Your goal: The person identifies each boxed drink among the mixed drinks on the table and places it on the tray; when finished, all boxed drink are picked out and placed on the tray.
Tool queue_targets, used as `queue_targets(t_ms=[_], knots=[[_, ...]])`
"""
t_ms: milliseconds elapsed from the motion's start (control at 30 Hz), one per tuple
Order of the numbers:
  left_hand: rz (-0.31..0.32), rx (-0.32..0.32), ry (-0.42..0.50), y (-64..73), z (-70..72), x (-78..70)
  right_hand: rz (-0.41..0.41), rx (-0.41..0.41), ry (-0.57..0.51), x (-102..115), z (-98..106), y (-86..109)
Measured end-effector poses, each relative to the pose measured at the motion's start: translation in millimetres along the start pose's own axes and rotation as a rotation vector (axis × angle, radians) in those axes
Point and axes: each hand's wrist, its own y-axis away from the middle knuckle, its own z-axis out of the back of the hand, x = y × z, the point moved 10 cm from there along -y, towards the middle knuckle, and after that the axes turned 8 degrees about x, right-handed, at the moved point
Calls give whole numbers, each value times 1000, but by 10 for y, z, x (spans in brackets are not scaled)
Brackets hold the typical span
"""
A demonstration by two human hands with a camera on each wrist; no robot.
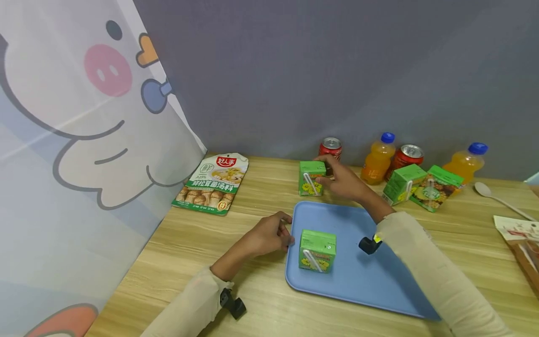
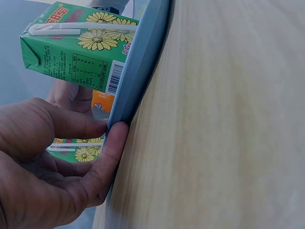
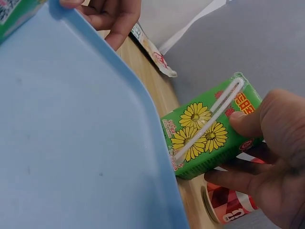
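Observation:
My right hand (image 1: 345,181) grips a green drink carton (image 1: 308,182) with yellow flowers and a white straw on its side. In the right wrist view, the thumb lies across the straw side of the carton and the other fingers are behind it. This carton is just past the far left corner of a blue tray (image 1: 366,276). At the tray's left edge, my left hand (image 1: 270,233) pinches the rim between thumb and finger. A matching drink carton (image 1: 317,250) stands upright on the tray's left part, near that hand.
Behind the right hand stands a red can (image 1: 331,147). Further right are orange drink bottles (image 1: 378,159), another red can (image 1: 406,158) and two green cartons (image 1: 404,182). A soup-mix pouch (image 1: 212,182) lies back left. At far right are a white spoon (image 1: 501,199) and a brown package (image 1: 520,243).

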Motion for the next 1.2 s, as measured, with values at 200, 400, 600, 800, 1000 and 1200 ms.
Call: queue_targets(t_ms=[200,400,600,800,1000,1200], knots=[[0,0,-5,-10,-2,3,-44,-49,12,1,31,28],[-3,-1,3,1,-11,0,-13,-117,21,124,136,88],[-8,-4,7,1,-6,-6,11,-155,36,284,256,181],[-15,4,-3,2,-7,-12,-8,-177,52,406,321,319],[-18,3,-12,-7,-1,-13,53,-172,64,569,294,506],[-18,-1,-18,-10,0,-7,42,-166,85,642,203,689]])
